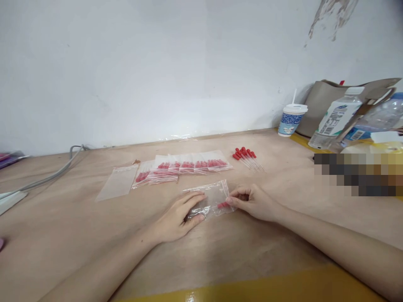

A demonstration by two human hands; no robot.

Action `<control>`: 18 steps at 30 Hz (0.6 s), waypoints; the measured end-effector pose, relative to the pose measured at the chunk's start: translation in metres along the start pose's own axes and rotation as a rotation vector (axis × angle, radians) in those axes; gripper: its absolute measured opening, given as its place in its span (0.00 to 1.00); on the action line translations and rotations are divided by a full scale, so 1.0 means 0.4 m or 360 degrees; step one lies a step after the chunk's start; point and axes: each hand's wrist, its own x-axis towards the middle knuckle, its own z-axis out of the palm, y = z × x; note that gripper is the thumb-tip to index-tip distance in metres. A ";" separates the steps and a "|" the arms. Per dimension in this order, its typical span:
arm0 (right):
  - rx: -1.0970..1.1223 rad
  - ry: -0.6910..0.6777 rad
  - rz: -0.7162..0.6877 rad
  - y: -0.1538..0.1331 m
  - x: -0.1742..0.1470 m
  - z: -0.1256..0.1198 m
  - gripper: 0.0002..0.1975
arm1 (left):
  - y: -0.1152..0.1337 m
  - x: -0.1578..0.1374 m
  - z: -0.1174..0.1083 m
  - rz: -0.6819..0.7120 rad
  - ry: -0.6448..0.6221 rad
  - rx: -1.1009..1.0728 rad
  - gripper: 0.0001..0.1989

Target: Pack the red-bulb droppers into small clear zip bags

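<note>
L hand (181, 214) palm down over L end of clear bag (215, 193), fingers ext'd, thumb apart. R hand (255, 203) at bag's R edge, thumb + index tips pinched on it, other fingers curled. L forearm (132, 247) & R forearm (330, 235) bare, angled in from near side of bag.

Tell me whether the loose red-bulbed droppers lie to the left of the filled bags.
No, the loose droppers lie to the right of the filled bags.
</note>
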 end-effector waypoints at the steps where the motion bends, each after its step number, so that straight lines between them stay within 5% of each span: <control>1: 0.0068 -0.0011 0.0053 -0.004 -0.002 0.004 0.14 | 0.000 0.000 0.000 -0.0001 0.0007 0.0001 0.22; 9: 0.0268 0.0206 0.0276 -0.012 0.000 0.006 0.12 | -0.001 0.003 0.003 0.0059 0.0134 -0.0015 0.20; 14: 0.0406 0.0085 0.0285 -0.004 -0.004 0.005 0.12 | -0.004 0.002 0.003 0.0053 0.0162 -0.0002 0.16; 18: 0.0055 0.0277 0.0181 0.030 0.021 -0.029 0.13 | -0.004 0.003 0.000 0.0010 0.0055 -0.0018 0.16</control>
